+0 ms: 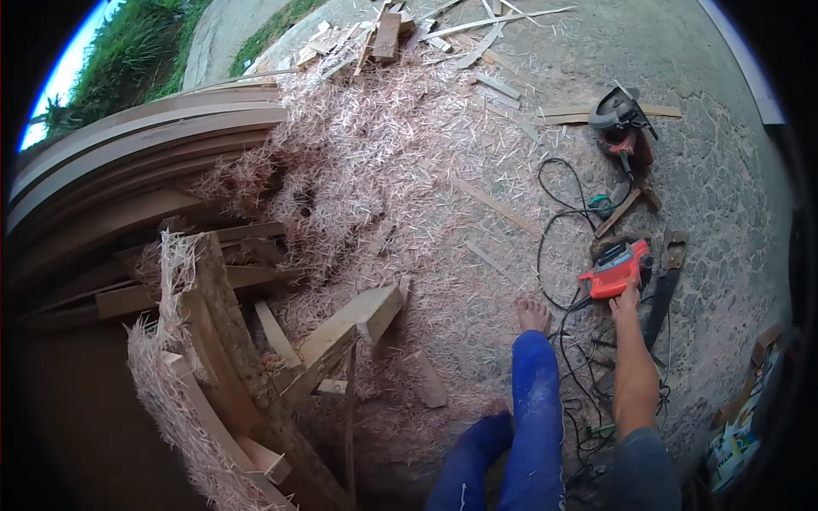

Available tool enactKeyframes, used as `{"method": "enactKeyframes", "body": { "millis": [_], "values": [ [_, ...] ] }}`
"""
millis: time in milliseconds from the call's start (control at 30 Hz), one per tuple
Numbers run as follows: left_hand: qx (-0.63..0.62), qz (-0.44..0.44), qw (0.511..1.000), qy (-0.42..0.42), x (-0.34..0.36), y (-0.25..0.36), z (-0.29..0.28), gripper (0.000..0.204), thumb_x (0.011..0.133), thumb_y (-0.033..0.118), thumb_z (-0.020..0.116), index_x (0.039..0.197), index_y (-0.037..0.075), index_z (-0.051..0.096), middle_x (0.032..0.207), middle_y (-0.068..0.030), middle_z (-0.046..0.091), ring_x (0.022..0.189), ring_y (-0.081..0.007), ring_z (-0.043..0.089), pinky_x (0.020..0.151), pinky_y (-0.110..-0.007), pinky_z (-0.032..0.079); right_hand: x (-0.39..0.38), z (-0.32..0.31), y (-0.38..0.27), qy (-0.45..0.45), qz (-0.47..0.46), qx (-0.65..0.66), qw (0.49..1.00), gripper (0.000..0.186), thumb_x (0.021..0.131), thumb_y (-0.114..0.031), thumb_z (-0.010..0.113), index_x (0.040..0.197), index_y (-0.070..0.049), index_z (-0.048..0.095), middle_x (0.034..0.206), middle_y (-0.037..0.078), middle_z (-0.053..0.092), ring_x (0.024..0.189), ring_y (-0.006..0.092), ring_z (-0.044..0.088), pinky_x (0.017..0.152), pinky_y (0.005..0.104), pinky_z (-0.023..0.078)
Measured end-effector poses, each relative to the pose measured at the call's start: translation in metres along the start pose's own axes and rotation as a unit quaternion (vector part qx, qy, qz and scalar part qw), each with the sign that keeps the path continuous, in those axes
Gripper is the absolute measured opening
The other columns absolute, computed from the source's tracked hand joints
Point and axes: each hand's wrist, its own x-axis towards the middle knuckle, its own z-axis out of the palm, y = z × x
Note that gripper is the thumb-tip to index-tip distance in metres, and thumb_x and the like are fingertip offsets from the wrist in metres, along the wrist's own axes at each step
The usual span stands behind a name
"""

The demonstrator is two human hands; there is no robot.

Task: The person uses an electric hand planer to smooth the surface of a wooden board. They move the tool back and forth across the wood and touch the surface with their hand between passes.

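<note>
My right arm reaches forward on the right side, and my right hand (pixel 627 295) is closed on the rear of a red and black electric planer (pixel 615 271). The planer is low, by the ground, and its underside is hidden. A hand saw (pixel 666 289) with a dark blade lies just right of it. Black power cords (pixel 541 247) loop over the ground beside the planer and my legs. My left hand does not show.
A circular saw (pixel 618 123) rests farther ahead on the right. Wood shavings (pixel 383 170) cover much of the ground. Stacked long boards (pixel 153 128) fill the left side, behind a rough wooden stand (pixel 226 341) draped with shavings. Offcuts (pixel 388 38) lie heaped at the far end.
</note>
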Motion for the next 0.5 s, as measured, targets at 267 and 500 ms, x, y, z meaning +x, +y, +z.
{"method": "enactKeyframes", "body": {
  "millis": [267,500],
  "values": [
    [-0.292,-0.131,0.945,0.066,-0.201,-0.103,-0.015,0.045,0.092,0.032,0.067,0.128,0.006,0.063,0.124,-0.0096,0.061,0.107,-0.0241,0.060,0.092,-0.035,0.048,-0.266,-0.006,0.102,-0.320,0.100,-0.333,0.882,0.046,0.100,-0.047,0.055,0.136,-0.018,0.049,0.103,0.006,0.063,0.088,0.0186,0.064,0.063,0.0331,0.051],
    [-0.609,-0.053,0.768,0.192,-0.280,-0.165,0.056,0.044,0.093,0.024,0.067,0.131,0.003,0.061,0.127,-0.0080,0.061,0.107,-0.0195,0.060,0.089,-0.032,0.051,-0.663,0.027,0.076,-0.656,0.056,-0.461,0.595,0.049,0.101,-0.043,0.058,0.137,-0.011,0.049,0.112,0.012,0.064,0.102,0.0260,0.067,0.083,0.0415,0.056]
  ]
}}
